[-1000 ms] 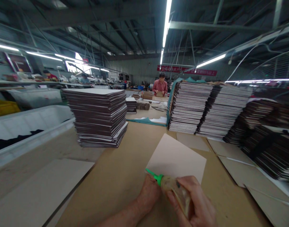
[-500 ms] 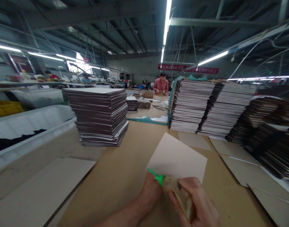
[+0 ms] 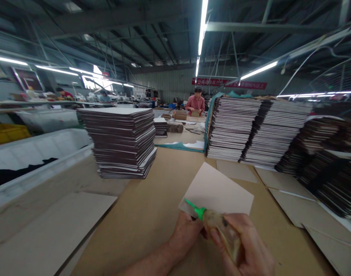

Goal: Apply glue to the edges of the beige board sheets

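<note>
A pale, flat board [image 3: 218, 189] lies tilted over the brown tabletop in front of me. At its near edge is my left hand [image 3: 185, 232], closed on the board with its fingertips partly hidden. My right hand [image 3: 246, 245] is wrapped around a cloudy squeeze bottle of glue [image 3: 221, 228]. The bottle's green nozzle [image 3: 197, 209] points up and left, its tip over the board's left part; whether it touches cannot be made out.
A tall stack of dark-edged boards [image 3: 122, 143] stands at left, beside a white bin [image 3: 74, 140]. Larger stacks [image 3: 233, 128] rise at right. Flat boards [image 3: 290, 203] lie along the right side, another board [image 3: 54, 230] at left. A person [image 3: 195, 102] works farther back.
The bottle and my right hand have moved slightly right and up, taking the nozzle tip from the board's left corner inward along it. My left hand has shifted a little right.
</note>
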The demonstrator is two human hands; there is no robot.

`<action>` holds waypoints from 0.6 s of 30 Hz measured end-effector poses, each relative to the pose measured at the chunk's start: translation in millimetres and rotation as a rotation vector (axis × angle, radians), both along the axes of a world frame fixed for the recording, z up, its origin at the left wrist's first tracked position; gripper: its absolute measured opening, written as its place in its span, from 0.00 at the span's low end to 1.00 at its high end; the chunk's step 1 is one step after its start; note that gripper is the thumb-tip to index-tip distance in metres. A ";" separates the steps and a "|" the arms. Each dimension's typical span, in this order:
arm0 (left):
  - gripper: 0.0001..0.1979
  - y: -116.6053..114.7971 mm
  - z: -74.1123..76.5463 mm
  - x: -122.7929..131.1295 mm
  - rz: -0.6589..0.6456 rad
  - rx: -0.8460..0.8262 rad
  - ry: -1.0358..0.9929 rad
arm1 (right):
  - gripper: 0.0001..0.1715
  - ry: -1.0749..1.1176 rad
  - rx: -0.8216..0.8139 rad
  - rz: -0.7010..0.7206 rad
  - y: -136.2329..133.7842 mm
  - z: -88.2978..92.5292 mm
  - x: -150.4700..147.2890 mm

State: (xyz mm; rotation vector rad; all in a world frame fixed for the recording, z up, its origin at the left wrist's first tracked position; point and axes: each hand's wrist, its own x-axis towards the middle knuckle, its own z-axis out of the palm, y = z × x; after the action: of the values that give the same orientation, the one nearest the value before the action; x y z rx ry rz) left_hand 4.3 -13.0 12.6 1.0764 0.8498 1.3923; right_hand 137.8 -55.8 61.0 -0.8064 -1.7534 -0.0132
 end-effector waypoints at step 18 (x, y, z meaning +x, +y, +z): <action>0.13 0.9 -5.6 0.2 -0.037 0.033 -0.015 | 0.09 -0.006 -0.016 0.021 3.0 3.0 3.2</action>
State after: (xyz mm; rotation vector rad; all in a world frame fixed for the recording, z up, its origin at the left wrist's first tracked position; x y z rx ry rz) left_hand 4.6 -12.1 7.0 1.1006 0.7940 1.3860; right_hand 141.0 -52.8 64.0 -0.8004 -1.7699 0.0124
